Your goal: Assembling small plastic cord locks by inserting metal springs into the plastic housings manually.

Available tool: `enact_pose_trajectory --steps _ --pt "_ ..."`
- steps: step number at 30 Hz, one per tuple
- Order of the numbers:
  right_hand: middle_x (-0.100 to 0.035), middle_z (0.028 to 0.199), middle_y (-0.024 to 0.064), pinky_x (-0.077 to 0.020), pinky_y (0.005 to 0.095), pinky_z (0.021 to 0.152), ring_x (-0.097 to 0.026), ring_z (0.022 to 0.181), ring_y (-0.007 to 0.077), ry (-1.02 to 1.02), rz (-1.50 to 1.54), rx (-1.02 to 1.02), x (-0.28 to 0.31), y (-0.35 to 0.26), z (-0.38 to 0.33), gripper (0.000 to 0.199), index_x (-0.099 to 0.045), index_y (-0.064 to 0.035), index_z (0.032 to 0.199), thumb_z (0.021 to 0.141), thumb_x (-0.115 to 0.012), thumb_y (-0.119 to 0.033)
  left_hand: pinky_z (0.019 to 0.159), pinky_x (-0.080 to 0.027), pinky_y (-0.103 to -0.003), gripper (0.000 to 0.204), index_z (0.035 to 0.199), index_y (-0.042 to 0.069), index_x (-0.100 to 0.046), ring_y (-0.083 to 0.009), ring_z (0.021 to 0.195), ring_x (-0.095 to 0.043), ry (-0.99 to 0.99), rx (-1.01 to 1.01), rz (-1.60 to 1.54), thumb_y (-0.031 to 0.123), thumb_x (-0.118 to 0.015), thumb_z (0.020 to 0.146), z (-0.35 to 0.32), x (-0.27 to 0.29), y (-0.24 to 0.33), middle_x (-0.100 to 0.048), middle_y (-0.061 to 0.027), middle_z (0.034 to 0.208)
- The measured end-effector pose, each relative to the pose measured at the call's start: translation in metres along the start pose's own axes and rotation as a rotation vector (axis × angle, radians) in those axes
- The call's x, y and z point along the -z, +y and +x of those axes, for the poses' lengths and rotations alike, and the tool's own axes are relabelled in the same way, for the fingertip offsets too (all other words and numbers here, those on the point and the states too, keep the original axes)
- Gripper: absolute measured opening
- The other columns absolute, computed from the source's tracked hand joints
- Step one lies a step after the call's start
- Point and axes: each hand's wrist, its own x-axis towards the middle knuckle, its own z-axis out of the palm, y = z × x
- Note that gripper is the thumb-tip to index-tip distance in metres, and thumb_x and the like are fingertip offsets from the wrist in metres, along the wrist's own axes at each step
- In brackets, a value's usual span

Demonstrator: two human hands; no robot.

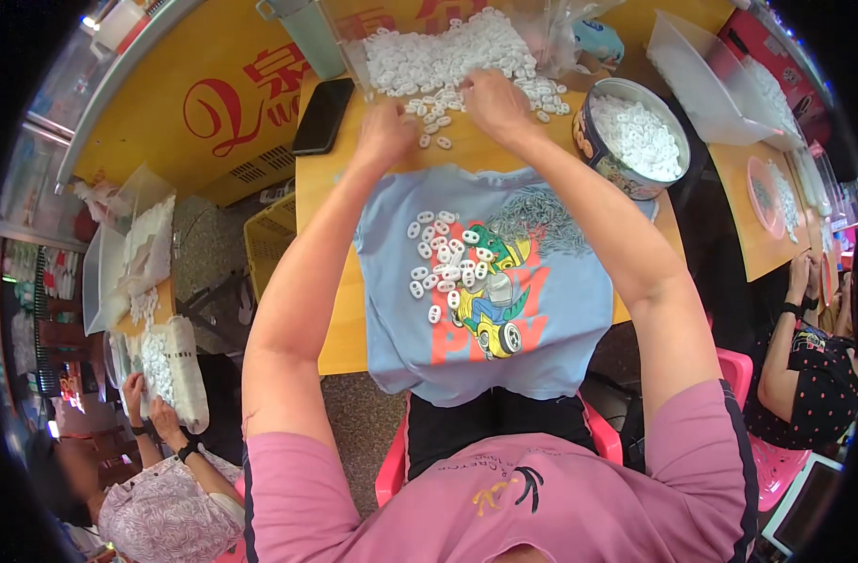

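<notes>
My left hand (pixel 384 131) and my right hand (pixel 493 101) reach forward to the near edge of a big heap of small white plastic rings (pixel 438 52) on a wooden table (pixel 327 216). Both hands are curled over loose rings at the heap's edge; whether either holds any is hidden. In front of me a light blue printed shirt (pixel 560 319) lies spread on the table. On it sit a cluster of white rings (pixel 443 267) and a pile of thin metal pins (pixel 539 218).
A round tin (pixel 599 159) full of white rings stands at the right. A black phone (pixel 323 114) lies at the left. A clear plastic bin (pixel 706 80) is far right. Other people work at neighbouring tables, lower left (pixel 157 422) and right (pixel 804 357).
</notes>
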Motion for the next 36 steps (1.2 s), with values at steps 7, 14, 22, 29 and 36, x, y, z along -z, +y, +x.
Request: enact_pose_trajectory --steps 7,14,22,29,36 --pt "-0.066 0.107 0.0264 -0.0509 0.049 0.085 -0.063 0.102 0.0424 -0.194 -0.223 -0.055 -0.016 0.009 0.007 0.033 -0.068 -0.0063 0.11 0.081 -0.052 -0.011 0.085 -0.05 -0.046 0.033 0.104 0.0 -0.067 -0.0393 0.102 -0.063 -0.143 0.168 0.031 0.016 -0.061 0.075 0.017 -0.009 0.048 -0.065 -0.0269 0.105" --pt "-0.067 0.106 0.0246 -0.053 0.0441 0.083 -0.066 0.098 0.0362 -0.428 -0.067 -0.001 0.0 0.021 0.027 0.044 -0.067 -0.0062 0.112 0.076 -0.066 -0.031 0.084 -0.052 -0.044 0.044 0.108 0.003 -0.069 -0.0362 0.096 -0.067 0.029 0.03 0.01 0.026 -0.076 0.071 0.012 0.007 0.011 -0.07 -0.0214 0.102" --pt "-0.07 0.089 0.0191 -0.056 0.0386 0.062 -0.068 0.07 0.0272 -0.749 -0.139 0.047 0.011 -0.005 0.035 0.064 -0.065 0.0003 0.106 0.06 -0.082 -0.04 0.079 -0.056 -0.036 0.062 0.1 -0.005 -0.068 -0.0299 0.088 -0.069 -0.457 -0.059 0.057 0.033 -0.088 0.056 0.027 0.027 0.044 -0.071 -0.0198 0.092" --pt "-0.071 0.083 0.0153 -0.055 0.0366 0.058 -0.068 0.066 0.0239 -0.648 -0.053 0.071 0.003 -0.002 0.036 0.047 -0.066 0.0025 0.096 0.06 -0.083 -0.023 0.064 -0.057 -0.036 0.064 0.114 -0.002 -0.057 -0.0255 0.075 -0.07 -0.414 -0.026 0.206 0.019 -0.084 0.06 0.042 0.003 0.048 -0.069 -0.0189 0.093" --pt "-0.07 0.088 0.0155 -0.0573 0.0321 0.067 -0.069 0.078 0.0227 -0.695 0.08 0.098 -0.012 -0.012 0.044 0.037 -0.062 0.0033 0.109 0.075 -0.071 -0.009 0.064 -0.056 -0.034 0.05 0.11 -0.004 -0.057 -0.0221 0.069 -0.068 -0.545 0.091 -0.013 0.01 -0.078 0.067 0.057 0.004 0.029 -0.067 -0.0158 0.091"
